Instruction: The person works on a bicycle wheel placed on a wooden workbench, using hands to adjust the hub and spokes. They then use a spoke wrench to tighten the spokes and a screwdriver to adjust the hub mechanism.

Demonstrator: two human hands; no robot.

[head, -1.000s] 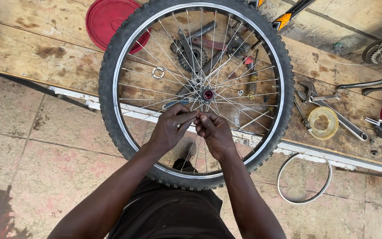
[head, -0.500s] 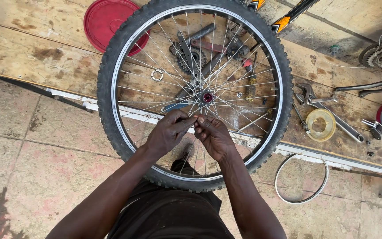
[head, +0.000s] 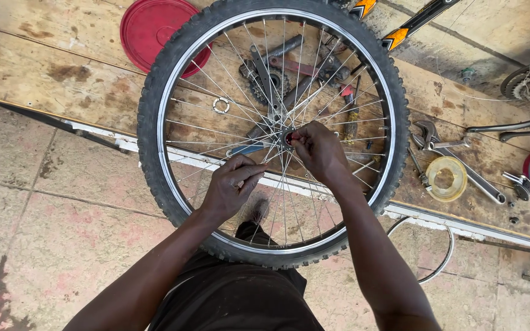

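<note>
Basically, one view only, the head camera looking straight down. Bicycle wheel (head: 154, 116) stood upright between the person's knees, knobby tyre on, hub (head: 288, 138) about mid-frame. Right hand (head: 319, 150) was at the hub, fingertips pinched narrow on something small at the hub end; can't tell what, too small. Left hand (head: 231, 187) sat lower and to the left, fingers curled through the spokes (head: 216, 125), thumb and forefinger closed on one or two of them, apparently steadying the wheel.

To do this well, my read: keep the left grip firm on the spokes so the rim doesn't rotate while the right fingers work at the hub, and keep the wheel vertical so small parts don't drop.

Surface: a worn, stained wooden board (head: 62, 67) lay behind the wheel with tools spread on it: a red round lid (head: 148, 27), a sprocket cluster (head: 265, 83) seen through the spokes, a small metal ring (head: 220, 105), an adjustable wrench (head: 461, 168), a yellowish tape roll (head: 444, 179). A loose wire hoop (head: 438, 270) lay just off the board's edge.

Room: tiled floor (head: 50, 233), pinkish, dirty. Orange bike frame parts (head: 421, 18) at top, well apart from the hands.
</note>
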